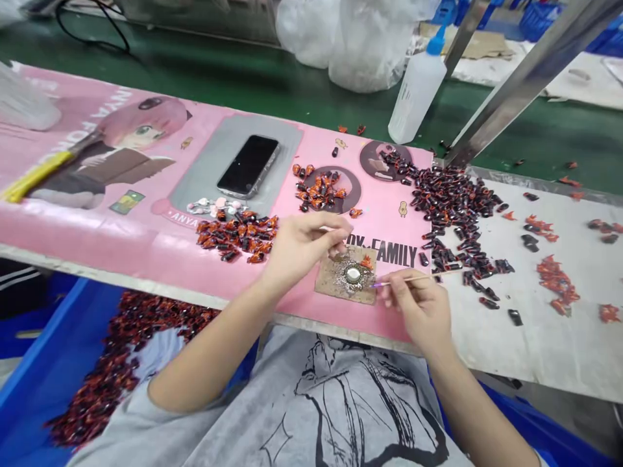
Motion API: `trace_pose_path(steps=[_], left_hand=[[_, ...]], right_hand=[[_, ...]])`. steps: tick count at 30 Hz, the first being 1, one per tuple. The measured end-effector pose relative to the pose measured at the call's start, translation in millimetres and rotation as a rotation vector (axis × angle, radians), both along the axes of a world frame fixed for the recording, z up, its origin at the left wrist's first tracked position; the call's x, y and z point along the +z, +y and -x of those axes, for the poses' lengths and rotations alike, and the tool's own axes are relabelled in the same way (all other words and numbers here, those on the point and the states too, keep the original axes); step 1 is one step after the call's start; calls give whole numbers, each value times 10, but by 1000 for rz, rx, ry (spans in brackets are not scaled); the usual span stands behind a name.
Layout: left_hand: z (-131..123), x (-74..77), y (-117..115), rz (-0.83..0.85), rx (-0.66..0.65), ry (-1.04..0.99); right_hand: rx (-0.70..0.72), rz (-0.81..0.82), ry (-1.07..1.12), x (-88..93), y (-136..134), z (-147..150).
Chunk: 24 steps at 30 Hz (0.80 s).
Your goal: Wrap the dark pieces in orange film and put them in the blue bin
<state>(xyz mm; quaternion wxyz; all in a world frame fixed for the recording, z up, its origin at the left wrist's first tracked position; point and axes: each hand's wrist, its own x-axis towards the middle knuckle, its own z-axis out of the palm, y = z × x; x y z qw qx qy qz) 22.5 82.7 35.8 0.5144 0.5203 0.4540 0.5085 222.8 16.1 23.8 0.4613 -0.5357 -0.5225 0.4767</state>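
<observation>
My right hand is closed around a thin stick, whose purple tip points left over a small brown square board. A pale, shiny round blob sits mid-board among dried splatter. On the board's upper right lies an orange flame-shaped piece. My left hand hovers over the board's upper left corner with thumb and fingers pinched; anything between them is too small to make out. Beside that wrist is a pile of black-and-orange pieces. Right of the board spreads a heap of small black pieces.
A phone lies on the pink mat. Further back stand a blue-capped squeeze bottle and a slanted metal post. A yellow-handled tool is at left. Below, a blue bin holds many red-and-black pieces.
</observation>
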Motion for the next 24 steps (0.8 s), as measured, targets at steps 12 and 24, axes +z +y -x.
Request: trace_pose_path(steps=[12,24], left_hand=[[251,-142,-515,254,147,-390],[74,-197,-587,380,159,-456]], right_hand=[[26,-19,-140,-238,51,166],[-58,-35,-83,-176,27,200]])
